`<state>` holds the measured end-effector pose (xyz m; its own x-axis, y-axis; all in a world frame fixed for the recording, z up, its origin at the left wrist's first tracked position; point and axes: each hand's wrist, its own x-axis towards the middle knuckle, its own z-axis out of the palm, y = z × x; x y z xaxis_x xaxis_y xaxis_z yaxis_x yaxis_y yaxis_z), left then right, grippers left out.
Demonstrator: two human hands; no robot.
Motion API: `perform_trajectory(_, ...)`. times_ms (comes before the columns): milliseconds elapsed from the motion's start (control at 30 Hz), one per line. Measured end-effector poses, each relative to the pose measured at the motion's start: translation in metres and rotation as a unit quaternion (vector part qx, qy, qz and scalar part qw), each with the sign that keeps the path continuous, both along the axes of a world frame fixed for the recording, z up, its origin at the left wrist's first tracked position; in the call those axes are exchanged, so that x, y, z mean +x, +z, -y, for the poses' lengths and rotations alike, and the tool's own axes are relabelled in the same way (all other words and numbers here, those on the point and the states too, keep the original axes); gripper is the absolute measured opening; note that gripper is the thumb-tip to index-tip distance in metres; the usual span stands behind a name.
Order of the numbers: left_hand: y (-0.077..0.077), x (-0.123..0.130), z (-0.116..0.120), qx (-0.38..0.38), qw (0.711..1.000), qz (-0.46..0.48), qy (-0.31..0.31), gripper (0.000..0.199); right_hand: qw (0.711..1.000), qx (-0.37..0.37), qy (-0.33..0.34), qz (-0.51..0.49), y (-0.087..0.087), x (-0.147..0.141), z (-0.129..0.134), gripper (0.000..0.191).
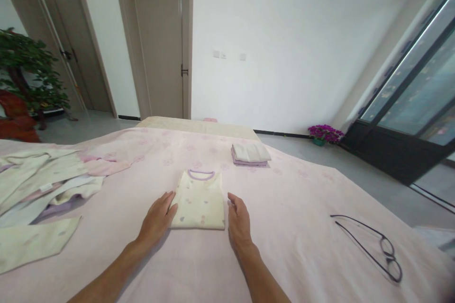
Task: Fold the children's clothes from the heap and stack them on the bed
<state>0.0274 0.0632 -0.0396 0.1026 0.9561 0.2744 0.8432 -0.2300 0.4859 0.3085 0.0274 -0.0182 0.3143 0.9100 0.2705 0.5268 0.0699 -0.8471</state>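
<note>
A pale yellow shirt with small coloured spots and a lilac neckband lies folded into a neat rectangle, its collar pointing away from me. My left hand rests at its left edge, fingers stretched out and the fingertips touching the cloth. Beside the right edge stands my right hand, fingers extended, a narrow gap between it and the shirt. Neither hand grips anything. Farther back and to the right is a small stack of folded clothes, white on top and lilac beneath.
A loose heap of unfolded clothes lies on the left of the pink bedspread. Black-framed glasses rest unfolded at the right. Beyond the bed are a white wall, doors, a leafy plant and purple flowers.
</note>
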Motion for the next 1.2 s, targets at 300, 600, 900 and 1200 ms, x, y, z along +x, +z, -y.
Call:
perform_trajectory(300, 0.056, -0.002, -0.018, -0.037, 0.993, -0.114, 0.017, 0.05, 0.999, -0.01, 0.016, 0.038, -0.003, -0.003, -0.004, 0.042)
perform_trajectory(600, 0.074, 0.015, -0.029, 0.0, 0.977, -0.214, 0.009, 0.032, 0.995, -0.083, -0.008, 0.047, 0.011, -0.004, -0.006, 0.043)
perform_trajectory(900, 0.065, 0.007, -0.029, -0.016, 0.996, -0.091, 0.021, 0.036, 0.982, -0.159, -0.057, 0.089, 0.028, -0.01, -0.036, 0.039)
perform_trajectory(1200, 0.039, 0.003, -0.051, -0.102, 0.993, 0.059, 0.007, 0.044, 0.987, -0.141, -0.015, 0.08, 0.028, -0.015, -0.044, 0.028)
